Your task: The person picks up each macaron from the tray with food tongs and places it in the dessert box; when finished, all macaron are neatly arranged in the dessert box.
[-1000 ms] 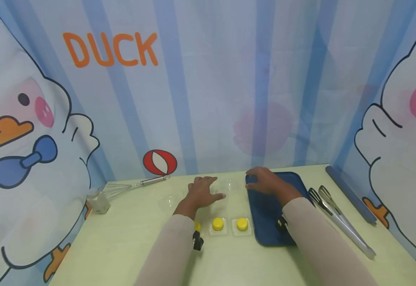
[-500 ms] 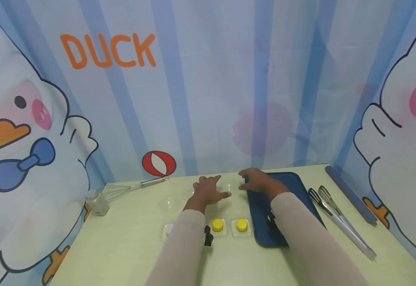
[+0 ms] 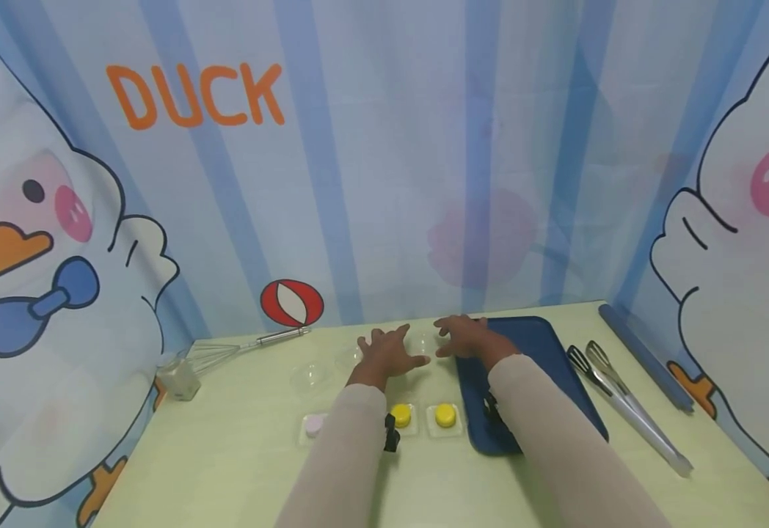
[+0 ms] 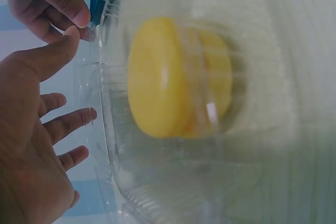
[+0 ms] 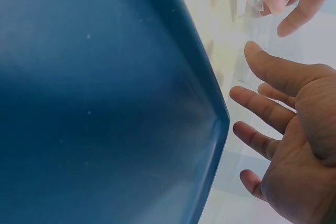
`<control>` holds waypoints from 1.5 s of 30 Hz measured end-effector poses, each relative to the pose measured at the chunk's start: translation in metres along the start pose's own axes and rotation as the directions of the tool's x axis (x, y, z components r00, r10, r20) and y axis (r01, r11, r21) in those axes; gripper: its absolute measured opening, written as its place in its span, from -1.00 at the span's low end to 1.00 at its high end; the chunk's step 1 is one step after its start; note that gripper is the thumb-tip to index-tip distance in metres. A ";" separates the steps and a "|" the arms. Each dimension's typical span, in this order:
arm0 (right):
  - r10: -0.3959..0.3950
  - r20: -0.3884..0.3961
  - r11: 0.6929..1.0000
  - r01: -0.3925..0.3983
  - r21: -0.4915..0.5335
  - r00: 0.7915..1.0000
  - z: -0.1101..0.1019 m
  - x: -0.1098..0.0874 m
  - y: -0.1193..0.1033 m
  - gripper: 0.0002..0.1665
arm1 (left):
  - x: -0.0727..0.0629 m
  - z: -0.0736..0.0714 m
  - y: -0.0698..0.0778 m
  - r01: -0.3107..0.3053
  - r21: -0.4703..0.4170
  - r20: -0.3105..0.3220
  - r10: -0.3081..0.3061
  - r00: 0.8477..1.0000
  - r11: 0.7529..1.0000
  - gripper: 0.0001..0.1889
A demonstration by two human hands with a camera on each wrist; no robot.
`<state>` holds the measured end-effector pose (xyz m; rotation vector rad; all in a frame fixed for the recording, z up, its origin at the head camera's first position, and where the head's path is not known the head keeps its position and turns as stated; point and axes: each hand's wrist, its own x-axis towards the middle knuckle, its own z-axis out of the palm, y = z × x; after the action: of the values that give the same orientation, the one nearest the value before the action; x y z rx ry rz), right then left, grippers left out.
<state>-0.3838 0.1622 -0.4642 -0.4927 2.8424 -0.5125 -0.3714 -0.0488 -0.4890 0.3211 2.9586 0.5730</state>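
1. Showing in the left wrist view alone: ribbing on a clear container (image 4: 142, 198) bearing a yellow round (image 4: 157, 77), left of the blue tray (image 3: 536, 342).
2. Clear cover (image 3: 422, 342): left of tray, between left grip (image 3: 387, 356) and right grip (image 3: 469, 339); both fingers-spread, contact unclear.

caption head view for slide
Left hand and right hand flank a clear cover beyond yellow macarons, near a blue tray.

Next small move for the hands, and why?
Probably close the left hand and right hand inward onto the clear plastic piece between them. The head view shows it flanked by both hands; the wrist views show their fingers spread, with no clear grip. Whether any fingertip touches it, I can't tell.
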 end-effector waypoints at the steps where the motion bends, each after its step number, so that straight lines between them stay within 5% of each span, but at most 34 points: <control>1: 0.003 -0.001 1.000 -0.003 0.001 1.000 0.000 0.000 -0.001 -0.14 | -0.001 0.000 0.000 0.002 0.000 0.003 -0.002 1.000 1.000 -0.05; 9: 0.003 -0.016 1.000 -0.003 -0.014 1.000 0.001 0.001 -0.002 -0.15 | -0.007 0.000 0.003 -0.039 -0.007 -0.004 0.039 0.999 0.999 -0.07; 23: -0.015 -0.162 0.990 0.038 0.135 0.987 -0.013 -0.004 0.006 -0.08 | -0.007 -0.005 0.019 -0.111 -0.103 -0.059 0.106 0.993 0.988 0.05; 33: -0.095 -0.195 0.946 0.149 0.289 0.976 -0.016 -0.016 0.009 -0.15 | -0.012 -0.009 0.022 -0.175 -0.179 -0.157 0.147 0.977 0.968 -0.23; 39: -0.151 -0.195 0.928 0.207 0.310 0.969 -0.017 -0.026 0.010 -0.22 | -0.019 -0.012 0.013 -0.259 -0.213 -0.210 0.214 0.954 0.942 -0.42; 45: -0.187 -0.185 0.903 0.243 0.355 0.965 -0.018 -0.043 0.005 -0.30 | -0.028 -0.017 0.003 -0.329 -0.331 -0.204 0.274 0.940 0.884 -0.56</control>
<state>-0.3507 0.1874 -0.4433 -0.7217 2.7324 -1.1524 -0.3465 -0.0588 -0.4704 0.7360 2.8717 1.2101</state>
